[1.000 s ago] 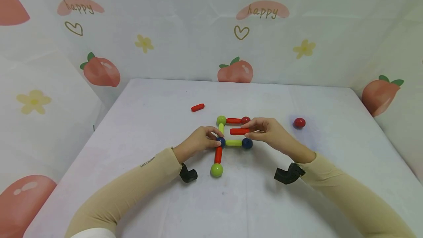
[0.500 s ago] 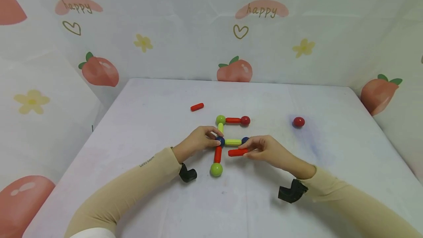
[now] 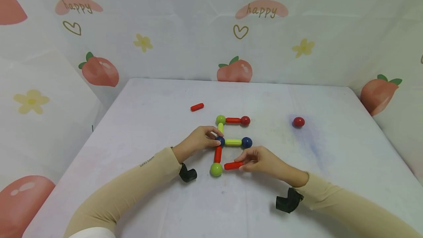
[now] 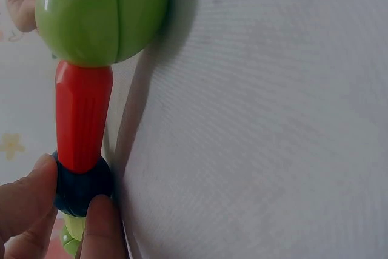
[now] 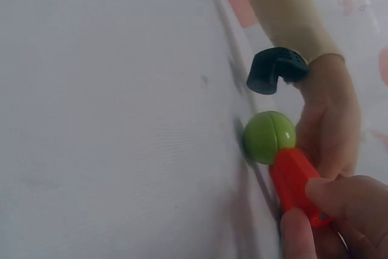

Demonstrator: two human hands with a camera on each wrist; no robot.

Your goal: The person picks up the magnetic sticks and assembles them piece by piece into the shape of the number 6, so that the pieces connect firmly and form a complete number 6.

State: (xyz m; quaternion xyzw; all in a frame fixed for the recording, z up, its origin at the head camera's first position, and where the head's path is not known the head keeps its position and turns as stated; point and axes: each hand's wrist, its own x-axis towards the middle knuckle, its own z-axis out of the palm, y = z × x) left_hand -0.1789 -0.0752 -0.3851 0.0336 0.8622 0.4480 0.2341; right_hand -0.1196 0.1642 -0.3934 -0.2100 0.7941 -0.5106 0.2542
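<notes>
My left hand (image 3: 199, 139) pinches a blue ball (image 4: 82, 189) at the middle junction of a ball-and-rod construction lying on the table. From that ball, a red rod (image 3: 218, 154) runs down to a green ball (image 3: 216, 169), and a yellow-green rod (image 3: 233, 142) runs right to a second blue ball (image 3: 246, 142). Above, another green ball (image 3: 221, 119) joins a red rod (image 3: 233, 120) ending in a red ball (image 3: 245, 121). My right hand (image 3: 264, 162) holds a separate red rod (image 3: 232, 165) between thumb and fingers, its end beside the lower green ball. Whether they touch, I cannot tell.
A loose red rod (image 3: 197, 107) lies behind the construction to the left. Farther right sits a loose red ball (image 3: 299, 122). Black camera mounts (image 3: 289, 200) hang at both wrists. A patterned cloth (image 3: 185, 28) stands behind the white table (image 3: 158, 98).
My right hand has carried its red rod toward me, from between the two right-pointing arms down to the lower green ball. The left hand has stayed on the blue ball.
</notes>
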